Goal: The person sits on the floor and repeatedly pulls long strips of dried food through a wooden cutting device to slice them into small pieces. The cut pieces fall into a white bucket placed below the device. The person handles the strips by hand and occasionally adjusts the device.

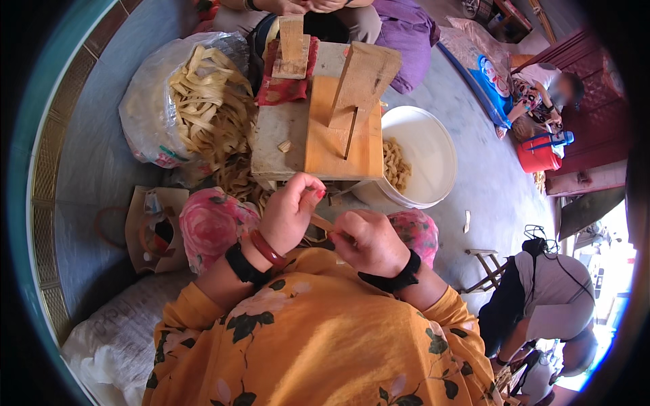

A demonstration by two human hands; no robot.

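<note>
My left hand (293, 213) is raised over my lap, thumb and fingertips close together, near the front edge of a low work table (277, 155). To its right my right hand (369, 242) is curled, with its fingertips at one end of a pale flat strip (321, 222) that runs between the hands. Whether the left fingers also grip the strip cannot be made out. On the table a wooden block (363, 81) with a slit stands upright on a wooden board (325, 152). A small folded piece (285, 146) lies left of the board.
A plastic bag (152, 101) of pale strips (208, 101) stands left of the table. Right of it is a white bucket (431, 157) with folded pieces (396, 162). Across the table sits a person (325, 5) behind a second wooden block (291, 40). Other people are at the right.
</note>
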